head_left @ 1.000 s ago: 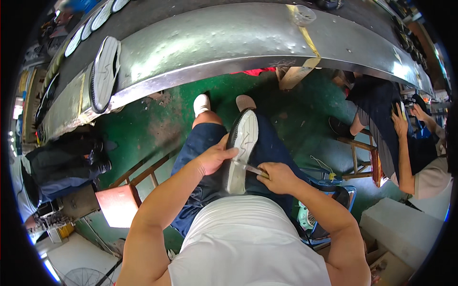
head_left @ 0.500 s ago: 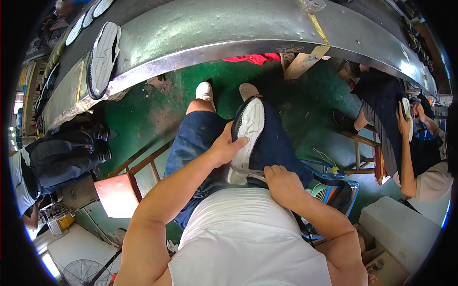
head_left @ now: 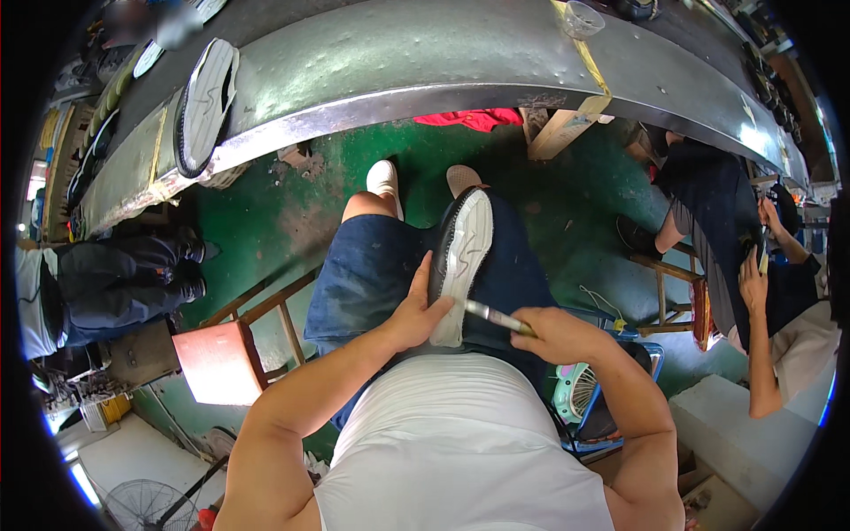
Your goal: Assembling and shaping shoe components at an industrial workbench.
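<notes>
A dark shoe [head_left: 467, 243] lies sole-up along my right thigh, its white underside facing me with a dark wavy line on it. My left hand [head_left: 414, 311] grips the shoe's left side near the heel, thumb on the white sole. In my right hand [head_left: 556, 334] is a slim stick-shaped tool [head_left: 498, 317], pale and shiny; its far end reaches the sole's right edge near the heel. Its exact kind I cannot make out. A similar white-soled shoe [head_left: 205, 106] rests at the front edge of the metal bench on the left.
The metal bench [head_left: 381, 62] curves across the front, with a clear plastic cup [head_left: 583, 19] on it. Left of me stands a cushioned stool [head_left: 217, 358]. A mint-green fan [head_left: 577, 391] sits by a blue-framed chair on my right. Co-workers are on both sides.
My right hand has let go of the grey strip at the heel and now holds the stick-shaped tool, farther right. My left hand has slid down toward the heel.
</notes>
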`<state>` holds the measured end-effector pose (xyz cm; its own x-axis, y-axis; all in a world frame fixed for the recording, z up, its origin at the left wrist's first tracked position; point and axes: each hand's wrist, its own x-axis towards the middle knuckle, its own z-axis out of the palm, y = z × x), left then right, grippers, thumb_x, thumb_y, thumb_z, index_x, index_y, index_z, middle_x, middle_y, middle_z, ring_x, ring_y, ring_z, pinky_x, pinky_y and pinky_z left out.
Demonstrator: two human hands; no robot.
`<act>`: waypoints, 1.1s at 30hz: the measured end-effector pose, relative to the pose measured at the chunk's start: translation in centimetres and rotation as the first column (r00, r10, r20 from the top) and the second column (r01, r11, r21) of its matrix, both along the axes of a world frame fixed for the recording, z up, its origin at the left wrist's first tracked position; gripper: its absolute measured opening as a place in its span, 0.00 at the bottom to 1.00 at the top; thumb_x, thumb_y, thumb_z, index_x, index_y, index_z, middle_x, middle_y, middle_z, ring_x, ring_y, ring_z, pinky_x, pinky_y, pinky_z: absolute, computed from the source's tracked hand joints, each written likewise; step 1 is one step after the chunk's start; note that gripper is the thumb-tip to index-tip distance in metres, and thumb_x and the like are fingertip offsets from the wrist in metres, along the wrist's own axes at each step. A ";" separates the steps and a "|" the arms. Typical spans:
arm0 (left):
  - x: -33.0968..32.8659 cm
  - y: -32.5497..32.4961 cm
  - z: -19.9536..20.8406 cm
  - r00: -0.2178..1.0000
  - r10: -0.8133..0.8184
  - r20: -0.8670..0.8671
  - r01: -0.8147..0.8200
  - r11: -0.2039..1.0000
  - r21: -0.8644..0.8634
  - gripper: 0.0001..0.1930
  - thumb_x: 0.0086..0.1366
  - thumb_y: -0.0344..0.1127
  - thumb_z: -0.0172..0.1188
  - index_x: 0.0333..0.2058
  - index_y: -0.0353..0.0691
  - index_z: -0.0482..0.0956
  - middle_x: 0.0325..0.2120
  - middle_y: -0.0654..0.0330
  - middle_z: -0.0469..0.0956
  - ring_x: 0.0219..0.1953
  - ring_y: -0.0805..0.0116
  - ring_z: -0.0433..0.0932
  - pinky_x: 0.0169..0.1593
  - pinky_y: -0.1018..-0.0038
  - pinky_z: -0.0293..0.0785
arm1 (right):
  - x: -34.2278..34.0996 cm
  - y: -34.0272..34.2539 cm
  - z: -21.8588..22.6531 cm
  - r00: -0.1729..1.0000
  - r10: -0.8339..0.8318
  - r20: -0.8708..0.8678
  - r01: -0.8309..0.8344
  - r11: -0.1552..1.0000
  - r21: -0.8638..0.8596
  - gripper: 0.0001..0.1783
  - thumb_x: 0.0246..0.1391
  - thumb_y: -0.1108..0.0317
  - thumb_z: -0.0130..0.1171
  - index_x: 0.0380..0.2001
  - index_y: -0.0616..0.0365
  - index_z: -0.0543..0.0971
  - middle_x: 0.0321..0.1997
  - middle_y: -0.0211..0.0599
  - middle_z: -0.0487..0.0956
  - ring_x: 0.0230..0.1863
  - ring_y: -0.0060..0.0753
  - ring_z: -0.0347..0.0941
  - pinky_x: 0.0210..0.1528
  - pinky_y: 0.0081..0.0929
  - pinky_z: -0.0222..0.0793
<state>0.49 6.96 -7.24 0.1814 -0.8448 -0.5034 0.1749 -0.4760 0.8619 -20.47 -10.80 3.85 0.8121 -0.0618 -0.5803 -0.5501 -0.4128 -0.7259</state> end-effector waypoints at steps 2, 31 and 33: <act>-0.3 0.3 -0.9 0.995 -0.016 0.103 0.020 0.999 -0.031 0.50 0.65 0.34 0.60 0.73 0.39 0.31 0.70 0.42 0.47 0.73 0.50 0.48 0.72 0.67 0.47 | 2.0 0.9 0.3 0.996 -0.083 -0.014 0.083 0.997 0.002 0.16 0.64 0.61 0.54 0.38 0.67 0.75 0.38 0.57 0.79 0.43 0.59 0.76 0.44 0.47 0.70; 33.8 -33.9 27.8 0.038 -0.173 0.984 0.067 0.983 0.171 0.36 0.68 0.58 0.52 0.49 0.20 0.74 0.46 0.32 0.78 0.52 0.40 0.77 0.56 0.58 0.71 | 0.3 -1.2 -11.8 0.676 -0.677 -0.289 0.687 0.439 0.579 0.26 0.73 0.53 0.36 0.46 0.66 0.75 0.36 0.42 0.83 0.33 0.30 0.82 0.24 0.20 0.70; 36.3 -36.9 26.8 0.153 -0.107 0.982 0.004 0.994 0.108 0.36 0.68 0.58 0.52 0.49 0.20 0.75 0.49 0.32 0.77 0.53 0.41 0.77 0.58 0.59 0.71 | 0.9 -1.8 -10.9 0.669 -0.659 -0.344 0.711 0.434 0.552 0.26 0.73 0.55 0.35 0.46 0.67 0.75 0.37 0.43 0.83 0.31 0.29 0.81 0.22 0.18 0.68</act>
